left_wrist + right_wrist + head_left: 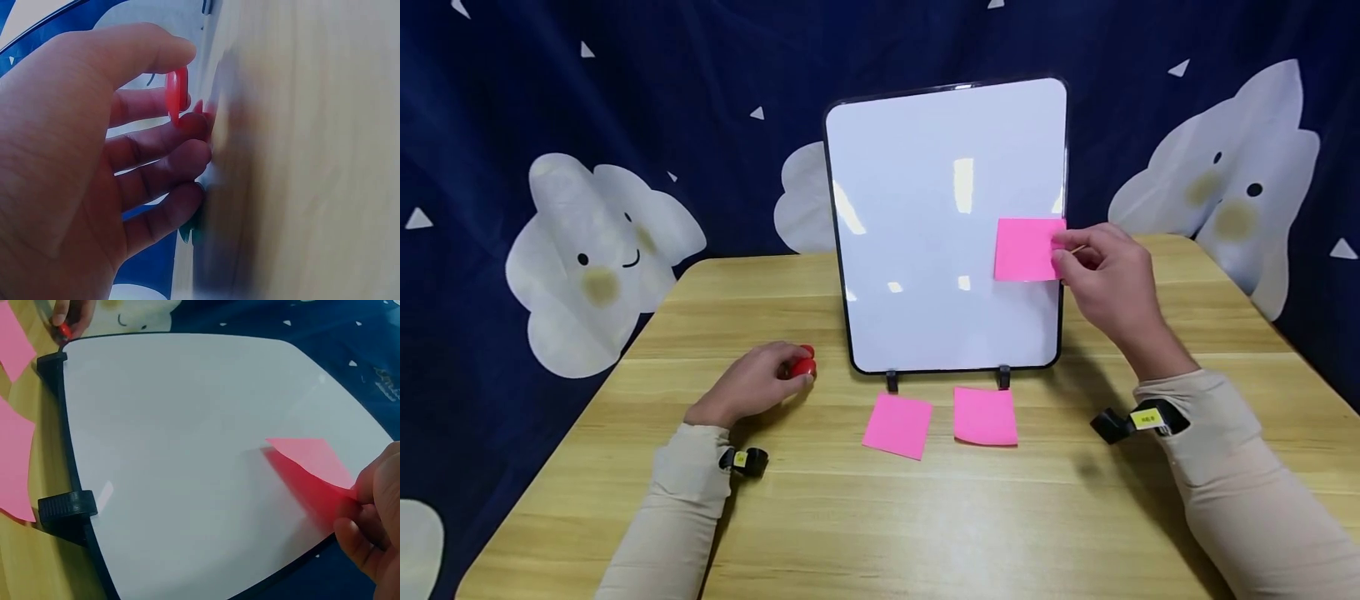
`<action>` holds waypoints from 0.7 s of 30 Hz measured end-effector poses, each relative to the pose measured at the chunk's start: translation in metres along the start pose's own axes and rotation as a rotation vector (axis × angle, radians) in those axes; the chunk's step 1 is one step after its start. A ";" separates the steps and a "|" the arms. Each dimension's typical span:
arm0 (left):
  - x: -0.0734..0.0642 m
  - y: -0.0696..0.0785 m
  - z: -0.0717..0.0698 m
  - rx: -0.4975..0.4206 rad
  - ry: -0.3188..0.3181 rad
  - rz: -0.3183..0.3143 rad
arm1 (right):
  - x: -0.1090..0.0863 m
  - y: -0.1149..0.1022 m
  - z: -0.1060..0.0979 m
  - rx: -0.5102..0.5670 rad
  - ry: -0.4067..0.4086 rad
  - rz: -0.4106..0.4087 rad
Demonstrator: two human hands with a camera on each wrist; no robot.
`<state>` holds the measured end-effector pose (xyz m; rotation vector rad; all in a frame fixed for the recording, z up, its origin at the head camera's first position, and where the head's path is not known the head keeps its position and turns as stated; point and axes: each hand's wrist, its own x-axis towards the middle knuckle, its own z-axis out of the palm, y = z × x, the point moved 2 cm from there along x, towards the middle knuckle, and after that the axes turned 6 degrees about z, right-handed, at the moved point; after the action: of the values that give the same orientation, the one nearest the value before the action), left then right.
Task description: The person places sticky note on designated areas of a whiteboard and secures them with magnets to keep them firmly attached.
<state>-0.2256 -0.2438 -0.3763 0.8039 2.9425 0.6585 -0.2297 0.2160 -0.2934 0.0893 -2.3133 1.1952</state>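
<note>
**Pink note (pixel 1024 250) held up at the whiteboard (pixel 917 250)**

The right hand (pixel 1112 275) pinches the pink note by its right edge between thumb and fingers, in front of the whiteboard's right side; whether the far edge touches the surface, I cannot tell. On the desk (pixel 850 525), left of the whiteboard, the left hand (pixel 752 383) grasps a small red piece (pixel 175 90) between thumb and fingers. Two flat pink squares (pixel 898 425) (pixel 986 417) lie apart, near the whiteboard's feet (pixel 892 382).
</note>
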 end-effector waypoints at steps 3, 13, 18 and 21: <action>0.000 0.000 0.001 0.003 0.002 -0.002 | -0.001 0.001 0.002 -0.004 0.034 -0.039; 0.000 0.000 0.001 0.006 0.001 -0.007 | -0.001 0.000 0.003 0.007 0.061 -0.053; 0.000 0.001 0.001 0.018 -0.001 -0.010 | 0.000 0.000 0.004 -0.001 0.058 -0.071; 0.000 0.001 0.001 0.021 -0.002 -0.011 | 0.000 0.000 0.005 0.002 0.063 -0.093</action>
<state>-0.2251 -0.2422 -0.3765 0.7885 2.9546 0.6261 -0.2316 0.2120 -0.2963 0.1560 -2.2288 1.1377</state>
